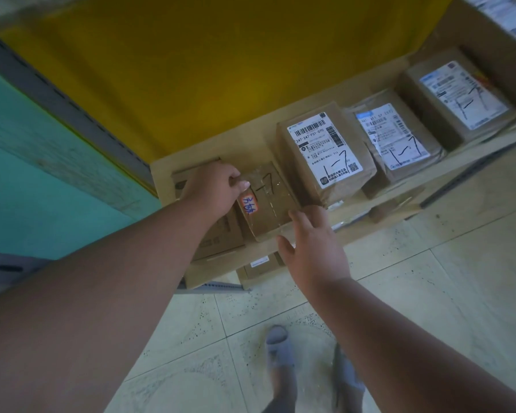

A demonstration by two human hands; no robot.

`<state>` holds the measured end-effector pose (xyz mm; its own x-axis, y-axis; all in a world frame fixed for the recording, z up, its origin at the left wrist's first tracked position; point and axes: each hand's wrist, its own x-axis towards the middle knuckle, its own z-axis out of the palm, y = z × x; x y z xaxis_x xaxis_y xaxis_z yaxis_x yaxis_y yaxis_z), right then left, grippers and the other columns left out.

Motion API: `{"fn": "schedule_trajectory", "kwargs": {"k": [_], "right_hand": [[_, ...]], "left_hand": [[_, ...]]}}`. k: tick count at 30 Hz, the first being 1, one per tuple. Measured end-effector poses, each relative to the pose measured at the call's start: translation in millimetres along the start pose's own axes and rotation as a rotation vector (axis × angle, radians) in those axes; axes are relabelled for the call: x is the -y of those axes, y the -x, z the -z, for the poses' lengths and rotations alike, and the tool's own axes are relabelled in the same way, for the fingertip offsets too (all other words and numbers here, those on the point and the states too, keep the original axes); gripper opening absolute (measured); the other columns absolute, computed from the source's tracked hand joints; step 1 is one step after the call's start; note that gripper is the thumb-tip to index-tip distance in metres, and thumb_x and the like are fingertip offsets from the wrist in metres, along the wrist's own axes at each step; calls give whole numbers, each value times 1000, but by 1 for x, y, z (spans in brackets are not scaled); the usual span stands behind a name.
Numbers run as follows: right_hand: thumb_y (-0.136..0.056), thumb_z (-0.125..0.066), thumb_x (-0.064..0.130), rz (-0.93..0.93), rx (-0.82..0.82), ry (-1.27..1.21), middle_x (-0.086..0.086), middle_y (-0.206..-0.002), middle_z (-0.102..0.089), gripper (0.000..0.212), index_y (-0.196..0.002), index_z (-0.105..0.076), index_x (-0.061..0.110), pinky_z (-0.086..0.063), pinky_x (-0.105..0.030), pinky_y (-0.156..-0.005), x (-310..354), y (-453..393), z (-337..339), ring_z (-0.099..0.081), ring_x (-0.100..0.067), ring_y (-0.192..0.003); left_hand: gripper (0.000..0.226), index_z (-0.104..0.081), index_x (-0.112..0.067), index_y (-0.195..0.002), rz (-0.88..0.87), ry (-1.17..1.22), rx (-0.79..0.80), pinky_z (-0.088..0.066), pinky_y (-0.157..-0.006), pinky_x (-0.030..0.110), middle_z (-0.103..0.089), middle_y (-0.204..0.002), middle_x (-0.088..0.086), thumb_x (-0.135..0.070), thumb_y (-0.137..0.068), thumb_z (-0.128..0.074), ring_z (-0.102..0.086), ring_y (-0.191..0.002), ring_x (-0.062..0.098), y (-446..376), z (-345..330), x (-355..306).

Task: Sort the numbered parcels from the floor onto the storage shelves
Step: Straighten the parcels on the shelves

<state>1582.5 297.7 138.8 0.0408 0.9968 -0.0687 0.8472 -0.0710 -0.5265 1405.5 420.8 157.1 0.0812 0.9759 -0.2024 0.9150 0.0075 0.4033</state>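
— Where does the shelf stand? 
— A pale board under a yellow back wall, with a row of brown parcels marked "1-7": the labelled box is biggest, two more sit to its right. 
— And the one being handled? 
— The small taped parcel, brown, "1-7" in pen, orange sticker, lies near the shelf's front edge, just beside the labelled box. 
— Grips? 
— The left hand pinches its far left corner; the right hand is spread, fingertips at its near right edge. Bare board lies behind it; tiled floor below.
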Motion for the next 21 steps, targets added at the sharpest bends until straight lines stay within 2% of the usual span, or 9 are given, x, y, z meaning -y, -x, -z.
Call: {"fn": "schedule_trajectory", "kwargs": {"k": [4,6,8,11,15,17,21], "right_hand": [[-83,-71,22,178,-119,5,-15,-119,-56,33,-111,-64,7,-54,-34,-70,-7,10,-9,-62,-33,-91],[-84,-70,23,266,-106,8,-15,-114,-60,32,-111,-64,8,-56,-38,-76,-4,19,-17,-61,-33,-94],[-81,-74,23,313,-66,-19,-11,-106,-64,34,-111,-65,9,-55,-36,-76,4,27,-27,-63,-30,-91],[-81,-76,24,354,29,-50,-6,-103,-66,36,-113,-66,11,-55,-34,-76,16,30,-45,-65,-27,-91],[-91,-64,30,351,116,-33,-2,-118,-63,35,-123,-60,16,-53,-34,-83,22,26,-64,-61,-24,-105],[-91,-63,29,344,123,-22,-2,-121,-61,35,-124,-59,17,-52,-34,-82,23,25,-71,-60,-26,-105],[-88,-67,26,319,73,0,-6,-113,-62,29,-114,-63,15,-54,-33,-72,26,25,-79,-63,-27,-95]], "left_hand": [[45,-60,-15,-133,-16,-29,-53,-51,-95,45,-61,-132,11,-41,-97,-59,-58,-118,29,7,1,8],[42,-60,-16,-133,21,-93,-99,-49,-96,46,-59,-133,11,-39,-98,-59,-56,-119,31,8,5,18],[42,-57,-20,-135,88,-190,-110,-46,-99,45,-54,-137,10,-37,-97,-59,-51,-123,32,9,8,27],[54,-43,-26,-146,186,-291,-23,-43,-103,47,-41,-149,9,-36,-96,-60,-42,-132,35,4,8,31],[76,-19,-32,-157,201,-405,120,-37,-109,50,-19,-163,7,-38,-94,-62,-30,-142,37,-9,13,34],[83,-15,-34,-158,210,-433,170,-35,-112,50,-12,-166,6,-38,-92,-65,-26,-145,37,-15,17,38],[87,-20,-34,-157,203,-440,179,-40,-109,50,-26,-159,11,-38,-87,-71,-33,-139,38,-18,18,43]]}}
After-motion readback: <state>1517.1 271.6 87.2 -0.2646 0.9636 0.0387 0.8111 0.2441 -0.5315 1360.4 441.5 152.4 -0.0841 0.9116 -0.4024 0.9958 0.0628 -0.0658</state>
